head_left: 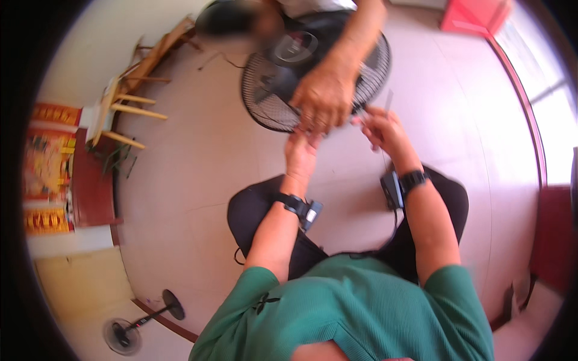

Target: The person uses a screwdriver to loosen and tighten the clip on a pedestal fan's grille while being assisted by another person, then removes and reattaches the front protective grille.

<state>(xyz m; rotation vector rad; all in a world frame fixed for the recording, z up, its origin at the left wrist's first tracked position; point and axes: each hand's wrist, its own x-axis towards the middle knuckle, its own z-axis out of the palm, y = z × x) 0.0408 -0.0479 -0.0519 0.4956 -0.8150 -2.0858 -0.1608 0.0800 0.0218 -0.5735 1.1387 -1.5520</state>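
**A:** While I was standing there, here's how it looked: the person in the green shirt sits on the floor, and the round black wire fan guard lies flat on the pale tiled floor in the upper middle of the frame. Their left hand reaches up to the guard's lower rim, fingers curled, but a co-worker's hand coming down from the top of the frame sits right over the fingertips, so I can't tell whether anything is actually gripped.

**B:** And the other one?

**A:** The right hand is just right of that, fingers pinched together on a thin clear strip sticking upward. It's blurry, can't say what it is.

**B:** Any tips for doing it well?

**A:** My guess: three hands crowd one spot on the rim, so whoever steadies the guard should press it flat and hold it steady. Keep the pinch low on the strip so it doesn't flex, and keep fingertips out of the wire gaps.

**B:** Anything else around?

**A:** A wooden chair tipped at upper left, a fan stand lower left.
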